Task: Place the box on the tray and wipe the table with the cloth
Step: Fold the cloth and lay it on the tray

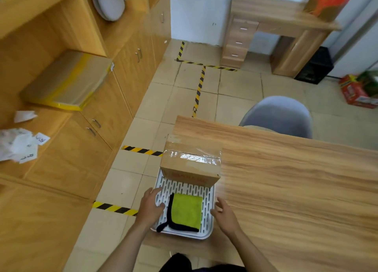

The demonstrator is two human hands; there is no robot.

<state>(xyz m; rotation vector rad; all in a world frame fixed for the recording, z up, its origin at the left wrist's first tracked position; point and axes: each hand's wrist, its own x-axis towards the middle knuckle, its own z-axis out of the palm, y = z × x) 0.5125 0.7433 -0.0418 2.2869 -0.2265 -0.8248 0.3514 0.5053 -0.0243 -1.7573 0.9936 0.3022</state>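
Observation:
A taped cardboard box [191,163] stands on the far end of a white slotted tray [208,216] at the left end of the wooden table [286,190]. A folded green cloth with black edging [187,211] lies on the tray's near half. My left hand [150,206] hovers over the tray's left rim, fingers spread, holding nothing. My right hand [225,214] is just beyond the tray's right rim, open and empty. Neither hand touches the box or the cloth.
Wooden cabinets [114,100] run along the left, with a wrapped parcel [67,81] and loose papers [18,145] on a shelf. A grey chair [280,116] stands at the table's far side. Yellow-black tape marks the tiled floor [184,100].

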